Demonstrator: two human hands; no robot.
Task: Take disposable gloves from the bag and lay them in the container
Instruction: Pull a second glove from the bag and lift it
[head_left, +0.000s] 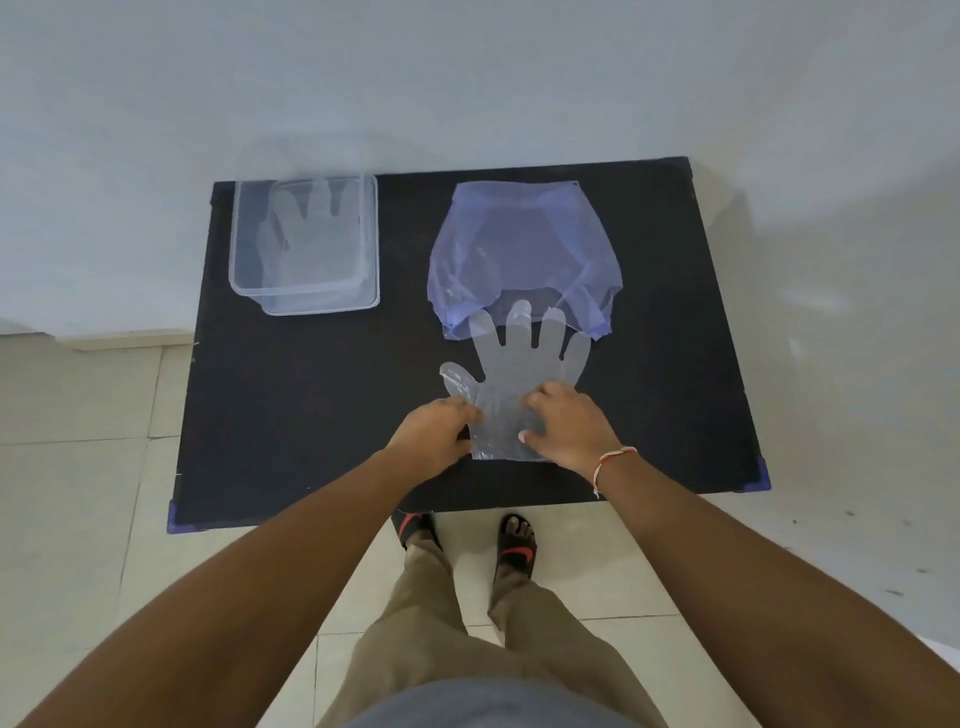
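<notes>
Both hands pinched the cuff of the clear disposable glove (524, 371), left hand (434, 434) and right hand (569, 423) on either edge, its fingers pointing away toward the blue bag (524, 249); the clear container (304, 244) sat far-left, nearer my left hand.

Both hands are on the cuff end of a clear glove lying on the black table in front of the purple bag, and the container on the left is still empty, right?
Not quite: the container is not empty. The head view shows a clear glove already lying inside it. The rest stands: both the left hand and right hand are on the cuff end of a clear glove on the black table in front of the purple bag.
</notes>
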